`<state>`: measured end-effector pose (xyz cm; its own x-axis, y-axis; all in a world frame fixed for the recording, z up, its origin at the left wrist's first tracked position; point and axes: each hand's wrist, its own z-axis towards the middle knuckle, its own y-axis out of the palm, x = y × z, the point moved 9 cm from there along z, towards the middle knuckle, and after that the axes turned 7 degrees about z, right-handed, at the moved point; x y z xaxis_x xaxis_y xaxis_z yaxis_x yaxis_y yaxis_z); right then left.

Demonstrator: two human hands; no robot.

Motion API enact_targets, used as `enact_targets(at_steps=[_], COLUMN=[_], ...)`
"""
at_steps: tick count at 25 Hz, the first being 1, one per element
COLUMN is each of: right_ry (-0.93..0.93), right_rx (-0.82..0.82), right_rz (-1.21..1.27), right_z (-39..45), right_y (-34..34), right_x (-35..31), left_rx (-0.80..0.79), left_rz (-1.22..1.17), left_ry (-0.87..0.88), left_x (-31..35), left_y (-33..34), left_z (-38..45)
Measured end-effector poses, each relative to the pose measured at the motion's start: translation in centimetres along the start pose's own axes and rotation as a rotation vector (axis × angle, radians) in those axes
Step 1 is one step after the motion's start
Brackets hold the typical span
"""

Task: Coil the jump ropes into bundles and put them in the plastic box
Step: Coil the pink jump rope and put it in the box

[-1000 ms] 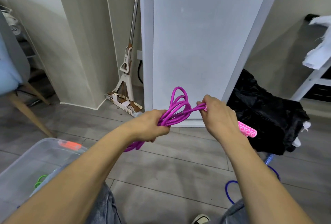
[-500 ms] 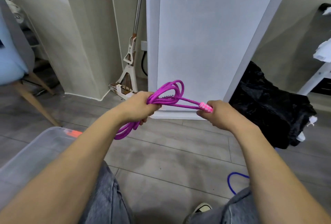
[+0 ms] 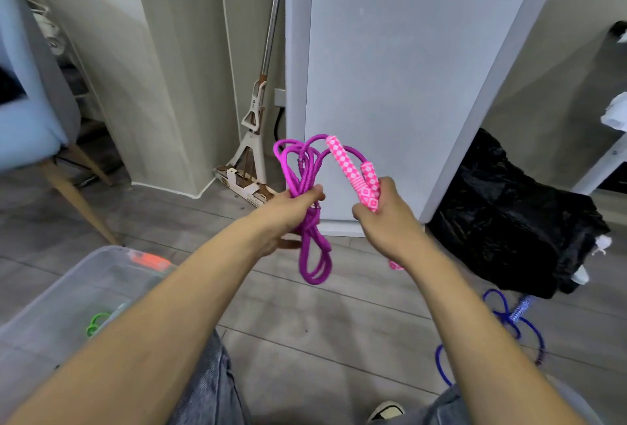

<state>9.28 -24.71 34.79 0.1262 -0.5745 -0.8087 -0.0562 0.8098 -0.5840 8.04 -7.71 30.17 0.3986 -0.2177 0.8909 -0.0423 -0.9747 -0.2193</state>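
Below and left of the left hand (image 3: 288, 210) stands the clear plastic box (image 3: 84, 275). That hand grips the coiled magenta jump rope (image 3: 307, 187); beside it, the right hand (image 3: 386, 217) clasps both pink checkered handles (image 3: 356, 173).

Plastic box (image 3: 68, 289) cut by left edge, blue jump rope (image 3: 509, 316) partly behind right forearm.

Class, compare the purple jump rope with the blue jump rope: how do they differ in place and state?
The purple rope is off the floor, gathered into loops in the left hand, its pink handles in the right hand; the blue rope lies loose on the floor, untouched. Neither is in the plastic box yet.
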Motion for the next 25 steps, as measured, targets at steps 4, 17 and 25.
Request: enact_targets(at_steps=[4,17,25], right_ry=[-0.121,-0.293,-0.306], right_rx=[0.03,0.086,0.076], right_rz=[-0.036,-0.098,-0.046], right_z=[-0.4,-1.6,-1.1], right_y=[2.4,3.3,4.2], right_x=[-1.8,-2.6,-4.2], left_rx=[-0.166,-0.12,0.045], left_rz=[-0.308,-0.381,0.172], left_ry=[0.016,0.125,0.381], left_x=[0.9,1.4,2.7], left_y=[2.9,3.4,-1.1], left_z=[-1.1,-1.3,-3.4])
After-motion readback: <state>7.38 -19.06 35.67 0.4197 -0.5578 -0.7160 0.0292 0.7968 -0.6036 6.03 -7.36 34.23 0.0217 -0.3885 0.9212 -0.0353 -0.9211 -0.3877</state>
